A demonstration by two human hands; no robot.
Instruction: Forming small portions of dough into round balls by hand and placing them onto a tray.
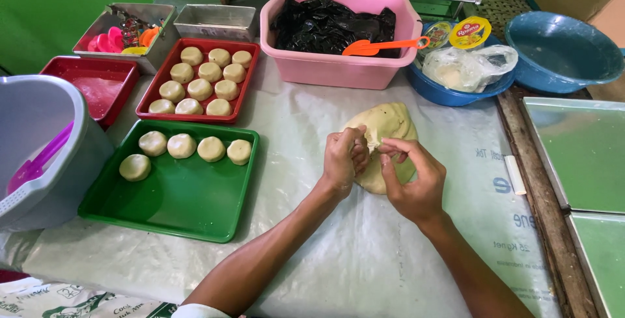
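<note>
Dough mound (384, 126) on the bench (364, 253), its near part hidden behind both hands; long axis runs away from the person, tilted slightly right. Left hand (343, 162) and right hand (416, 184) each pinch closed on a bit of dough at the mound's near side. Red tray (146, 100): eleven dough balls. Green tray (189, 214): five. Pink tub (338, 67) contents unclear, black plastic.

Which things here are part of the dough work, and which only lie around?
In use:
left hand and right hand, pinching the big dough lump
green tray with five dough balls
red tray full of dough balls

Lying about:
pink tub with orange scraper
blue bowl
grey bucket
</note>
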